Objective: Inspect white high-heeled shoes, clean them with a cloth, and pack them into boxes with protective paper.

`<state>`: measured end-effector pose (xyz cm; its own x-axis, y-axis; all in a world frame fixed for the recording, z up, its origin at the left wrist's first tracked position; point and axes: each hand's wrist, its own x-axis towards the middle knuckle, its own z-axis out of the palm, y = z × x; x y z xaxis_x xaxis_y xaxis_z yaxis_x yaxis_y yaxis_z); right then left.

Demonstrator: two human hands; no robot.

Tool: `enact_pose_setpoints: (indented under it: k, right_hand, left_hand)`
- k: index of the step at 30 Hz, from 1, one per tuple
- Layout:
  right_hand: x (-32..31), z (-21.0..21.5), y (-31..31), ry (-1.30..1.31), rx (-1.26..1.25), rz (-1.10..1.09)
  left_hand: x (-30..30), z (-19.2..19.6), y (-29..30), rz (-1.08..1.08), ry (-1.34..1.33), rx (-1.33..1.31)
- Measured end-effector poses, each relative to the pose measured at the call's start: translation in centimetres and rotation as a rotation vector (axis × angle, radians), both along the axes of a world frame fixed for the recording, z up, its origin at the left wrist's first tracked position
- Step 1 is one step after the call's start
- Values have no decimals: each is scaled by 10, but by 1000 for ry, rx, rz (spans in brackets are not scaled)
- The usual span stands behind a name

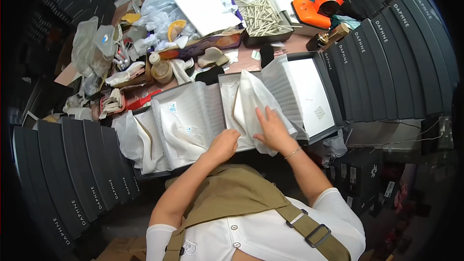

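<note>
Two open dark shoe boxes lie side by side before me, lined with white tissue paper. In the right box a white shoe (237, 107) with a tan inside edge shows beside a tissue sheet (258, 101). My right hand (274, 133) lies on that sheet with its fingers spread. My left hand (224, 145) is closed at the near left corner of the same box; what its fingers hold, if anything, is hidden. In the left box another white shoe (146, 145) stands at the left, next to a tissue-covered shape (181, 137). A white lid or card (313, 99) is at the right.
Dark boxes are stacked on the left (72, 179) and right (386, 67). Behind sit a tray of paper sticks (263, 17), an orange tape dispenser (311, 12), a bottle of brownish liquid (162, 70), crumpled plastic (157, 12) and a red-handled tool (143, 100).
</note>
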<state>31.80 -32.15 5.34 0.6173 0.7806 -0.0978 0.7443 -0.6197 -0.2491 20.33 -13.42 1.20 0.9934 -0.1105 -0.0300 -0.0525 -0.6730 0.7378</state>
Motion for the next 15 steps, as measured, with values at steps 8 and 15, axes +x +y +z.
enact_pose_setpoints:
  k: [8,15]
  right_hand:
    - [2,-74,18,193,202,-344]
    - [17,-38,30,515,639,-527]
  left_hand:
    - [65,-58,-13,-218,-184,662]
    - [61,-76,-2,-201,-297,667]
